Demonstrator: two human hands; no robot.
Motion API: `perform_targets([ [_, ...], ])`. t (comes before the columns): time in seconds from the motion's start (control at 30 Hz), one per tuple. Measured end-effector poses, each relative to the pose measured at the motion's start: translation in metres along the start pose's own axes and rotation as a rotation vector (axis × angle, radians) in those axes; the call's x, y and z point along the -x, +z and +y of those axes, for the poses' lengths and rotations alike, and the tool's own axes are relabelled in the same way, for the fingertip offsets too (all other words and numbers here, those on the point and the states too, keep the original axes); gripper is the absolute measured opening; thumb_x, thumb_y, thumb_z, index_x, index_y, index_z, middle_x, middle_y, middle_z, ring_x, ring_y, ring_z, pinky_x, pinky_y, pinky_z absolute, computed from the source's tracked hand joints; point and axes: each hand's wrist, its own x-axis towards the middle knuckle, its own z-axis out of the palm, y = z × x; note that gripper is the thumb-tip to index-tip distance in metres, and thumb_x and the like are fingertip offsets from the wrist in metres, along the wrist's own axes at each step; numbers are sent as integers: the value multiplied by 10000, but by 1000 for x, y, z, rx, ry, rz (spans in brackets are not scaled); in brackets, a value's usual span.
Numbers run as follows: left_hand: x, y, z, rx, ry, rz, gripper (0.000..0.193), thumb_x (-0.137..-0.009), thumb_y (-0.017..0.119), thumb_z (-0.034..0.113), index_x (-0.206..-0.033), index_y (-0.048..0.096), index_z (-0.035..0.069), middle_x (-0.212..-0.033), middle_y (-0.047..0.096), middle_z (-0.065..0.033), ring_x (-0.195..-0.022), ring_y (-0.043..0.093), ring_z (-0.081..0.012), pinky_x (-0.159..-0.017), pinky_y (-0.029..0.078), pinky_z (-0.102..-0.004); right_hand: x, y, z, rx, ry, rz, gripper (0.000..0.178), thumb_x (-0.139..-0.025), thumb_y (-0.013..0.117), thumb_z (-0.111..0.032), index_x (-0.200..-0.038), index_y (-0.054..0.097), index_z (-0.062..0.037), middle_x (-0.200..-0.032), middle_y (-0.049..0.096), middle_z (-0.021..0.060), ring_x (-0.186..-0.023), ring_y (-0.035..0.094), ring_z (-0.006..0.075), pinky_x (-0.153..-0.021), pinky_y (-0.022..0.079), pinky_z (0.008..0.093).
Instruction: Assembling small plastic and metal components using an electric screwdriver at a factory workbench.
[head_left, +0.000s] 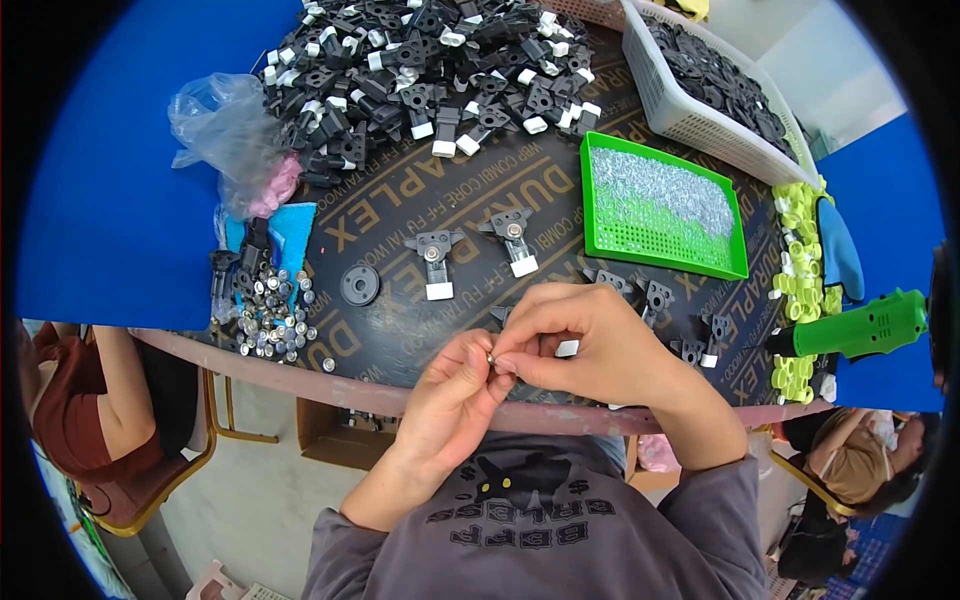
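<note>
Close to the table's near edge, my left hand [448,395] and my right hand [590,335] meet, fingertips pinched together. Between them shows a small shiny metal piece [491,357], too small to name exactly. Just beyond lie two black parts with white ends, one black assembly [434,262] and another black assembly [511,240], each with a round metal centre. Several more such assemblies [656,299] lie beside and partly behind my right hand. A round black disc [360,286] rests to the left. Loose small metal caps [275,315] are heaped at the near left.
A large pile of black-and-white parts [430,80] covers the far table. At right stand a green tray [664,260] of small clear pieces, a white basket [650,80] of black parts, yellow-green rings [797,240] and a green power tool [870,325]. A plastic bag [225,130] lies left.
</note>
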Motion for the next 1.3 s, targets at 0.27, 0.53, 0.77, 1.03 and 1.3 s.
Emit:
perform_targets([
  [0.27,20,-4,-10,0,-112,23,187,-986,604,156,-1141,618,54,-1109,664,-73,-1043,640,-176,-951,517,-341,26,27,0,490,-329,247,167,-727,730,-24,-840,609,-40,-823,576,93,-786,593,291,-664,505,383],
  [0.53,30,-7,-10,-76,-115,81,146,-974,622,117,-1104,629,53,-988,671,-49,-929,648,-148,-872,538,-292,13,6,19,384,22,248,126,-723,717,15,-827,653,-15,-792,598,53,-630,564,112,-557,452,249],
  [0.77,29,0,-11,-105,-110,109,119,-975,621,153,-1060,626,71,-959,597,-35,-882,572,-148,-801,485,-272,13,9,37,532,-18,301,128,-744,746,-33,-821,645,-18,-773,582,47,-636,567,143,-578,447,281],
  [1.03,21,5,-20,-105,34,56,131,-980,613,118,-1094,612,55,-999,639,-37,-904,612,-141,-865,502,-282,43,12,3,53,90,193,119,-825,779,-93,-884,690,-39,-824,617,29,-640,563,85,-557,452,228],
  [1.3,12,17,-24,-210,40,142,161,-1016,544,119,-1165,556,57,-1088,596,-56,-957,585,-156,-940,470,-323,42,-5,18,364,35,401,42,-855,680,-31,-865,642,-16,-799,581,99,-647,594,222,-579,464,324],
])
